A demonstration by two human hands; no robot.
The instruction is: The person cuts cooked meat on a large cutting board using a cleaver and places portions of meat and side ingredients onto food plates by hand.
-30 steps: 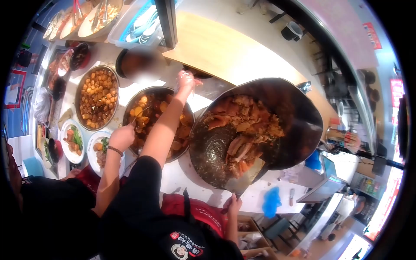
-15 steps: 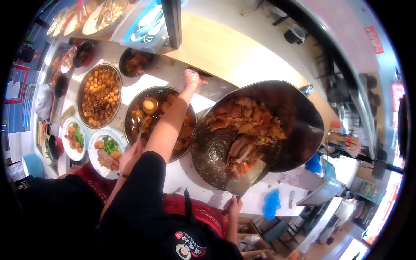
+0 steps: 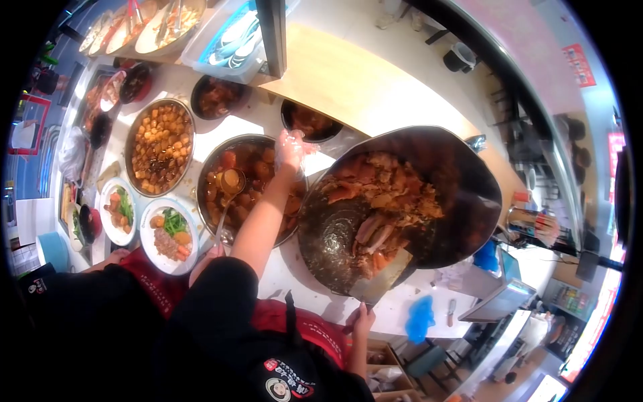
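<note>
My left hand [image 3: 291, 151], in a clear plastic glove, reaches over the right rim of a pot of brown stew [image 3: 251, 211]. Its fingers look curled; what they may hold is hidden. Just beyond is a dark bowl of meat [image 3: 309, 122]. My right hand [image 3: 364, 320] grips a wide metal spatula [image 3: 383, 278] by its handle. The blade lies over the near edge of a large dark pan [image 3: 472, 194] of chopped meat [image 3: 375, 177]. Partly behind my left sleeve, a co-worker's hand [image 3: 213, 253] is at the handle of a ladle [image 3: 231, 181] in the stew.
Two plates of food [image 3: 169, 238] [image 3: 118, 212] sit by the co-worker at left. Behind them stands a round pan of braised cubes [image 3: 161, 147]. A plastic bin of utensils [image 3: 231, 43] is at the back. A blue bag [image 3: 420, 319] and a knife [image 3: 451, 312] lie at right.
My left hand has drawn back from the dark bowl toward the stew pot, uncovering the bowl. The co-worker's hand and ladle have shifted slightly. My right hand and the spatula stay in place.
</note>
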